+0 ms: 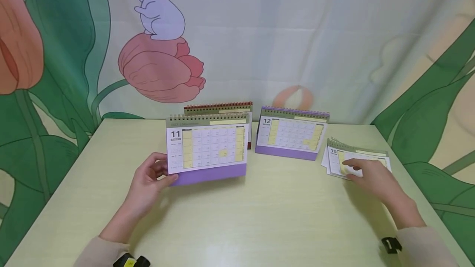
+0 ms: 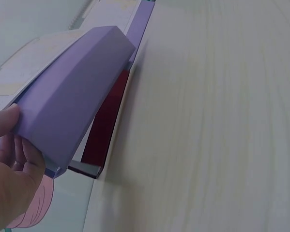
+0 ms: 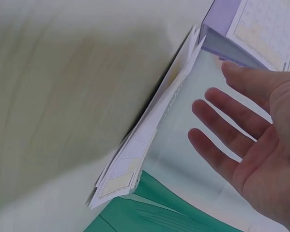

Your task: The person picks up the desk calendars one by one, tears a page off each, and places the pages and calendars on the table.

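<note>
My left hand [image 1: 146, 180] grips a purple-based desk calendar [image 1: 213, 147] by its lower left corner, with the page marked 11 facing me. In the left wrist view, the thumb lies on one side of the calendar's purple base [image 2: 77, 87] and the curled fingers on the other; the base looks raised and tilted. Over a small stack of loose calendar pages [image 1: 335, 163] at the right, topped by one marked 10, hovers my right hand [image 1: 375, 178]. Its fingers [image 3: 227, 104] are spread and hold nothing in the right wrist view, apart from the pages.
Another purple desk calendar [image 1: 291, 133], showing 12, stands at the table's back. Partly hidden behind the held one is a dark red calendar [image 1: 219, 105]. A printed curtain [image 1: 259, 52] hangs behind the pale wooden table [image 1: 259, 217].
</note>
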`<state>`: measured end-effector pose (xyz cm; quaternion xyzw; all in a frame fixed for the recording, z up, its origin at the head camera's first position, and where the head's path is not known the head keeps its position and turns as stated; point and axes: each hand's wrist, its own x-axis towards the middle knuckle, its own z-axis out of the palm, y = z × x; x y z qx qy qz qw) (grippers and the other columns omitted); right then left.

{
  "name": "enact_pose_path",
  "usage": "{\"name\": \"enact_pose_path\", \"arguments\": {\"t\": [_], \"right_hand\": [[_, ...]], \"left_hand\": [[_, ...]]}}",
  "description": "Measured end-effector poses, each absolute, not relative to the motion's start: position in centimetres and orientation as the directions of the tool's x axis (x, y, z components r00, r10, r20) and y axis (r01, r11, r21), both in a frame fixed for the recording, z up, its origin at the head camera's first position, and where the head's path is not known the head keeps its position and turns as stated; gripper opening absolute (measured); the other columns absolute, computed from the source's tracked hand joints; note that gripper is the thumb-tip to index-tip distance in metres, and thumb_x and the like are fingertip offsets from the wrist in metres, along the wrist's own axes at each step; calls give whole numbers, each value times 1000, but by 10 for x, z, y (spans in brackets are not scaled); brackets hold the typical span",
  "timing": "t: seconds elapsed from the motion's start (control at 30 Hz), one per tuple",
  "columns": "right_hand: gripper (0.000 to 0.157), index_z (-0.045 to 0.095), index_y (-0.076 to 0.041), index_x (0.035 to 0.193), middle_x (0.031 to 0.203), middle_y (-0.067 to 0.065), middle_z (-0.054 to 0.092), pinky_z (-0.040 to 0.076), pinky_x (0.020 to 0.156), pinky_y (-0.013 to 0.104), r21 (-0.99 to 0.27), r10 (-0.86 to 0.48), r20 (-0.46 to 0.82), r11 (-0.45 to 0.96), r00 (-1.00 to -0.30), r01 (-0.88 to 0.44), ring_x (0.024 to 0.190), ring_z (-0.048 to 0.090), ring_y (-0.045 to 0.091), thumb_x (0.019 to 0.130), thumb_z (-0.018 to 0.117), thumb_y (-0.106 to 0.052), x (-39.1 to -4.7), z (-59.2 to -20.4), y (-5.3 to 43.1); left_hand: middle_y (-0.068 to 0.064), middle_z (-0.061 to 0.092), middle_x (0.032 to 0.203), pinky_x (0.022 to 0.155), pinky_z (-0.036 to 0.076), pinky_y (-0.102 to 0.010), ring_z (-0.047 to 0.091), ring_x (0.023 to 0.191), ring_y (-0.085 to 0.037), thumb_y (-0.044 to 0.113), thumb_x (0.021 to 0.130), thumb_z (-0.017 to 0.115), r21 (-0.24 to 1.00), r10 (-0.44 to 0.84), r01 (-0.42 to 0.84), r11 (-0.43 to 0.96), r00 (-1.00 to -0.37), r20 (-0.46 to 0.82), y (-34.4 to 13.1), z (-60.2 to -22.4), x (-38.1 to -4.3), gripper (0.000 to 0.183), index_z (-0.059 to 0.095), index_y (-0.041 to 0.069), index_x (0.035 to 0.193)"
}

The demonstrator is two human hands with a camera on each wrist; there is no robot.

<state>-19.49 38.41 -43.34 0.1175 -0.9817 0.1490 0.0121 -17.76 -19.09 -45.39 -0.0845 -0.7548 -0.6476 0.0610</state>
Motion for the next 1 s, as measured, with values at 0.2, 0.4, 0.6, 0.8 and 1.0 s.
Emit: {"name": "enact_pose_path", "arguments": {"t": [0.2, 0.4, 0.6, 0.8, 1.0], "right_hand": [[34, 71, 1, 123, 119, 22, 70, 53, 83, 58, -323, -266, 64, 907, -962, -272, 97, 69, 37, 90, 75, -6, -193, -431, 379], [32, 71, 0, 123, 120, 20, 70, 53, 85, 57, -353, -285, 86, 887, -955, -297, 96, 70, 34, 91, 74, -5, -191, -428, 375], [31, 71, -1, 123, 120, 19, 71, 54, 83, 55, -355, -301, 107, 879, -948, -319, 94, 71, 32, 92, 74, -5, -191, -426, 371], [29, 72, 0, 121, 118, 18, 72, 55, 81, 54, -353, -305, 138, 874, -942, -334, 93, 71, 31, 93, 74, -5, -190, -423, 370], [28, 72, 0, 120, 118, 18, 72, 55, 81, 53, -361, -303, 139, 871, -943, -333, 94, 71, 30, 93, 73, -5, -189, -420, 371]], "left_hand": [[-11, 68, 112, 75, 56, -24, 62, 92, -23, -13, 90, 69, 961, 74, 212, 178, -977, 201, -211, -456, -178, 37, 53, 0, 121], [-6, 67, 119, 78, 57, -24, 62, 97, -22, -10, 92, 69, 954, 94, 220, 206, -974, 204, -235, -461, -179, 37, 52, 1, 123], [-3, 65, 124, 80, 57, -23, 62, 103, -19, -12, 91, 68, 949, 88, 223, 224, -974, 208, -256, -462, -178, 39, 51, 1, 124], [3, 68, 121, 80, 56, -20, 64, 103, -12, -17, 90, 67, 956, 53, 254, 149, -967, 249, -279, -461, -177, 40, 53, 2, 121], [2, 72, 116, 79, 56, -19, 66, 98, -11, -26, 86, 63, 948, 26, 318, -3, -948, 318, -304, -464, -177, 44, 54, 1, 119]]}}
